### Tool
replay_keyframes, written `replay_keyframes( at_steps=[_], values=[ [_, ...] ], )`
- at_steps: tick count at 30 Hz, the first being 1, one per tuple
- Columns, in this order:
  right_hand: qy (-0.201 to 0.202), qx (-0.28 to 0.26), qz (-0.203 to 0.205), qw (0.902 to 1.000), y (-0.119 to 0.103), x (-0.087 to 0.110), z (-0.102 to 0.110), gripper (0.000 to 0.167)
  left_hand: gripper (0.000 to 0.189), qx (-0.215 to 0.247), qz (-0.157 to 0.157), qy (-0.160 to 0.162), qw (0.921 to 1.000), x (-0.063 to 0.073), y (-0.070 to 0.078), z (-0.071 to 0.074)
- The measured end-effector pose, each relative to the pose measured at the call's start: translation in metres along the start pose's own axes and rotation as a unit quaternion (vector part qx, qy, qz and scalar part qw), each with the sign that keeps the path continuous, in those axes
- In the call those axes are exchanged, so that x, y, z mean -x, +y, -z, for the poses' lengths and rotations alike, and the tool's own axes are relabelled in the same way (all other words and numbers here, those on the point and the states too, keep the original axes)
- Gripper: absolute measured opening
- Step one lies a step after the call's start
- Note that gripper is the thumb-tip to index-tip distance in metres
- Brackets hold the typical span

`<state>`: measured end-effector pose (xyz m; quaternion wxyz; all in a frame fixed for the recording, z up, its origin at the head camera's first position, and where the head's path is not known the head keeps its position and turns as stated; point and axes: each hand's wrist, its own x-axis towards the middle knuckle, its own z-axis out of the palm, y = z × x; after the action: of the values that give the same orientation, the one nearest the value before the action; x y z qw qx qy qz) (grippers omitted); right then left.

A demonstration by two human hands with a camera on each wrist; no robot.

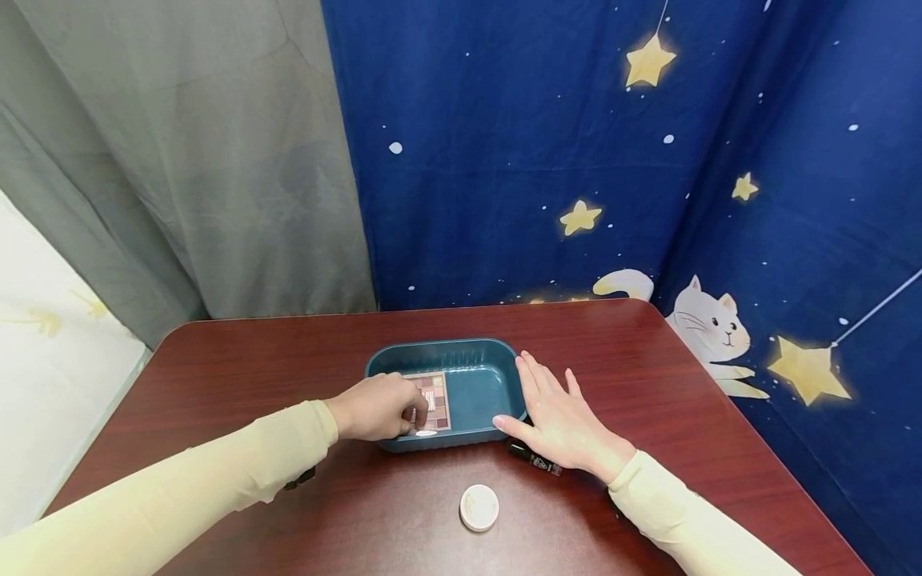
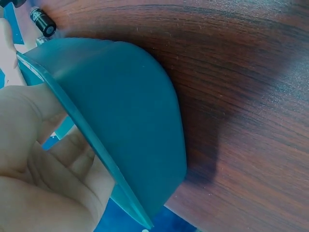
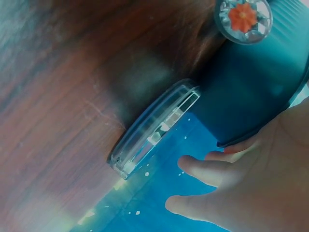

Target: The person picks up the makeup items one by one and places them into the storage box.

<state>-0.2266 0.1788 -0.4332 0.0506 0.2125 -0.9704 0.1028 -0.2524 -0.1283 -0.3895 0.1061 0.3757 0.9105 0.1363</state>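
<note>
A teal oblong basin (image 1: 481, 398) stands on the table, also seen from its end in the left wrist view. In its left half is an eyeshadow palette (image 1: 436, 400) with a grid of pink and brown pans. My left hand (image 1: 380, 406) reaches over the basin's left end, its thumb and curled fingers gripping the palette's left side and covering that part. At the opposite end, my right hand (image 1: 558, 420) rests against the rim, fingers extended and thumb spread along the front corner. Close below this hand lies a small black tube (image 1: 535, 458) with white print.
A round white-lidded jar (image 1: 479, 508) sits in front of the basin. The right wrist view has a clear flat case (image 3: 154, 130) on the table and a clear round piece with an orange flower (image 3: 244, 19) beside the basin. Curtains (image 1: 504, 160) hang behind the table (image 1: 324, 340).
</note>
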Motion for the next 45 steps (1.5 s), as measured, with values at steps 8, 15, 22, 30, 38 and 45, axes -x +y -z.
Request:
replay_keyframes(
  at_steps=[8, 15, 22, 30, 38, 45],
  values=[
    [0.002, 0.002, 0.004, 1.0, 0.001, 0.001, -0.002, 0.105, 0.029, 0.004, 0.0, 0.0, 1.0, -0.001, 0.0, -0.005],
    [0.0, -0.002, 0.001, 1.0, 0.002, 0.0, -0.001, 0.105, 0.031, 0.011, 0.0, 0.003, 0.9999, -0.002, 0.0, -0.004],
    [-0.001, -0.002, 0.001, 1.0, 0.001, 0.0, 0.0, 0.105, 0.027, 0.007, 0.014, 0.007, 0.9999, -0.002, 0.001, -0.001],
    [0.0, -0.003, 0.001, 1.0, 0.0, 0.001, 0.001, 0.105, 0.021, 0.02, 0.07, 0.044, 0.9964, 0.002, 0.01, 0.001],
    [0.001, 0.0, 0.002, 1.0, -0.001, 0.0, 0.001, 0.105, 0.01, 0.019, 0.093, 0.087, 0.9917, 0.007, 0.02, 0.004],
    [0.004, 0.0, 0.003, 1.0, -0.001, 0.001, 0.001, 0.104, 0.018, 0.029, 0.09, 0.146, 0.9848, 0.01, 0.027, 0.001]
  ],
)
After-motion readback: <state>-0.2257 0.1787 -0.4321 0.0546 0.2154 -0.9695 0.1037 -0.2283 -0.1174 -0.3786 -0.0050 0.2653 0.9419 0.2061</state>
